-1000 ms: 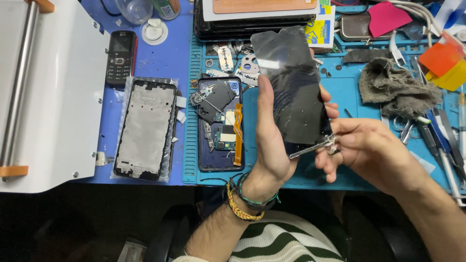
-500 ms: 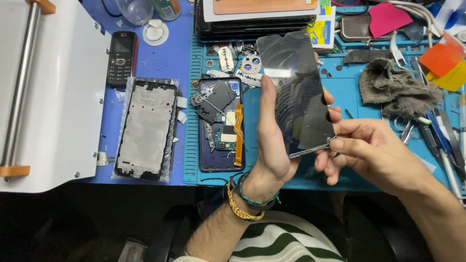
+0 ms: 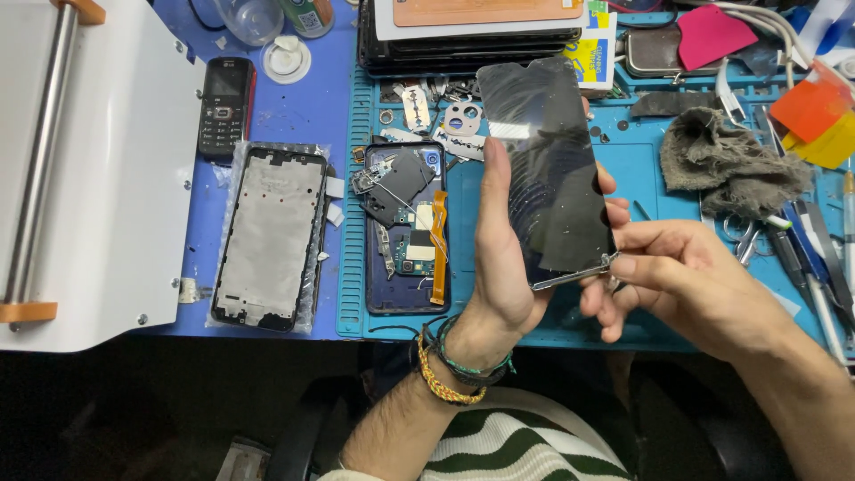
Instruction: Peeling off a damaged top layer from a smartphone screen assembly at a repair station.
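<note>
Hands (image 3: 588, 267) cover phone screen (image 3: 548, 169) lower edge.

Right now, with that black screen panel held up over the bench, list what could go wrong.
1. The screen panel is held in the air by the left hand at its edges only; a slip could drop it onto the opened phone or the blue mat.
2. The right hand pinches the panel's lower corner; twisting there might crack it.
3. A loose razor blade lies nearby and could cut a reaching hand.

Glossy black glass screen (image 3: 548, 169); rough, seemingly cloth rag (image 3: 730, 165); matt mat (image 3: 641, 169).
</note>
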